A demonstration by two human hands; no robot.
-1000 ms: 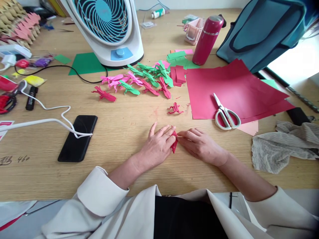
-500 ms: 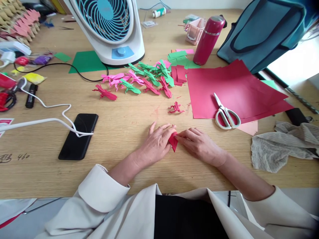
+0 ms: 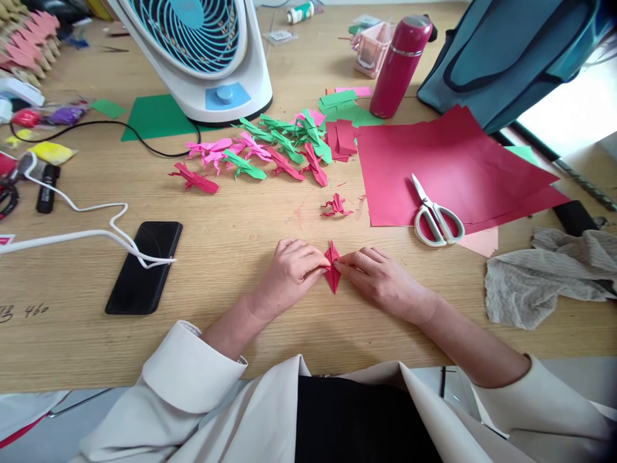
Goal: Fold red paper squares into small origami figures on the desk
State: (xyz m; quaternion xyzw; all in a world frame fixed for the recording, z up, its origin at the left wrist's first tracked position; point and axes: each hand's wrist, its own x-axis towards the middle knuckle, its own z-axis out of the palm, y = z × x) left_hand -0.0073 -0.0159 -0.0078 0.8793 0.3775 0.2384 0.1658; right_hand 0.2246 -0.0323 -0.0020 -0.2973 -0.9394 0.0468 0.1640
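Note:
Between my hands lies a small red folded paper (image 3: pixel 333 278), a narrow diamond with its points toward and away from me. The fingers of my left hand (image 3: pixel 296 273) pinch its left edge. My right hand (image 3: pixel 383 280) pinches the right edge with thumb and forefinger. Both fingertips partly cover the paper's middle. Just beyond it sits a small red folded paper figure with thin limbs (image 3: pixel 336 205). Farther back, several red, pink and green folded paper figures (image 3: pixel 289 151) lie in a loose pile.
White-handled scissors (image 3: pixel 436 218) rest on large red paper sheets (image 3: pixel 457 167) at the right. A red flask (image 3: pixel 402 67), a fan (image 3: pixel 216 83) and a blue bag (image 3: pixel 501 64) stand behind. Left is a phone (image 3: pixel 144 267) under a white cable; right, a grey cloth (image 3: pixel 549 276).
My left hand has gone from lying spread over the paper to pinching its left edge. More of the diamond shows, including its far point. The view has shifted slightly.

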